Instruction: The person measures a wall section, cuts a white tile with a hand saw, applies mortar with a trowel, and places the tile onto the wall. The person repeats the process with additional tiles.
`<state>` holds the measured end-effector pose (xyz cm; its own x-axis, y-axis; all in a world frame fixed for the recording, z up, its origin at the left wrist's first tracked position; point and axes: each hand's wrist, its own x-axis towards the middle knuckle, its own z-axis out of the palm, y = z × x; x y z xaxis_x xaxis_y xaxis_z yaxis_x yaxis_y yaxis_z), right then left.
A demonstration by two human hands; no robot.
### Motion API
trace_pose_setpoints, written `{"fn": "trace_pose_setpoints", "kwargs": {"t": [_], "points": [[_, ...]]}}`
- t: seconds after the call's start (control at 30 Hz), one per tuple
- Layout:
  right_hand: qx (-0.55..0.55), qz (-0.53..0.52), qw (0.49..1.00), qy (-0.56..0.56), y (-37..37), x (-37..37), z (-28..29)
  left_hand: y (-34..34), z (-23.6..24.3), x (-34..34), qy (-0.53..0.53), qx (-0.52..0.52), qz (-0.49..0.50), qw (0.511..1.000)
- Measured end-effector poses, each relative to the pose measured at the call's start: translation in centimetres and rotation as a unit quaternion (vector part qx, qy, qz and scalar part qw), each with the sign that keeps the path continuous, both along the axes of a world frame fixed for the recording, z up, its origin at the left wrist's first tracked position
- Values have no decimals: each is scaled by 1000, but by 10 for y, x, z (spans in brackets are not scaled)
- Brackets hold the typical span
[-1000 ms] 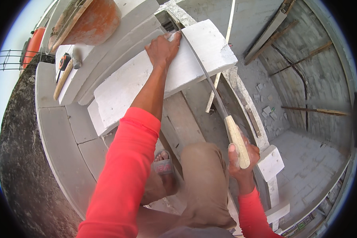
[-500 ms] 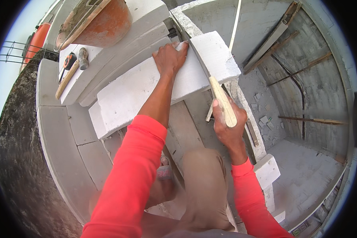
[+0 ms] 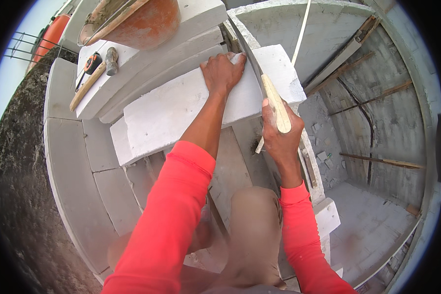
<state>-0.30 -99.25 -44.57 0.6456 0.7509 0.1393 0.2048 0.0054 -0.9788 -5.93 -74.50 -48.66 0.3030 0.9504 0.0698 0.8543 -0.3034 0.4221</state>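
Seen from above, a person in red sleeves leans over a long white block (image 3: 166,110), which lies slantwise before the knees. The left arm reaches straight forward; the left hand (image 3: 222,73) presses palm-down on top of the block near its far edge, just beside a saw (image 3: 256,66). The right arm is bent, its hand (image 3: 282,132) wrapped firmly around the saw's pale handle (image 3: 275,103), thumb along the near side. The blade crosses the block toward its right end and runs past the far edge.

The left fingertips disappear over that edge, so whether they grip it cannot be told. How deep the blade sits is also unclear. An orange bucket (image 3: 149,27) is cut off by the top of the view; a hammer (image 3: 89,88) and a tape measure (image 3: 93,62) lie in front of it on stacked white blocks.

Compared with a second ago, the right hand and saw have moved well forward: the handle, then apart from the block, now overlaps its near edge. The left hand stays planted. A sandalled foot, plain to see then, is now mostly hidden behind the left sleeve (image 3: 166,215).
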Motion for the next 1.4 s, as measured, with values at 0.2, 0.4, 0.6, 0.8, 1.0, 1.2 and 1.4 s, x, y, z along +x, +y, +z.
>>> {"fn": "trace_pose_setpoints", "kwargs": {"t": [0.2,0.4,0.6,0.8,1.0,1.2,1.4], "points": [[-15,29,984,-175,-128,-13,26,1,-4,-2,-13,7,-8,1000],[3,27,999,-20,-17,3,-13,0,-4,-1,-1,15,-7,1000],[-10,44,981,-187,-150,-10,-2,2,-7,0,7,11,-8,1000],[-33,37,997,-65,-46,4,-16,-1,-1,-1,-7,10,-12,1000],[-11,28,991,-132,-89,-8,20,-2,5,-2,-6,12,-21,1000],[-24,26,987,-157,-84,-8,44,2,-5,-1,-4,0,-17,1000],[14,9,1000,-1,31,18,-26,0,0,-20,-18,-10,-82,996]]}}
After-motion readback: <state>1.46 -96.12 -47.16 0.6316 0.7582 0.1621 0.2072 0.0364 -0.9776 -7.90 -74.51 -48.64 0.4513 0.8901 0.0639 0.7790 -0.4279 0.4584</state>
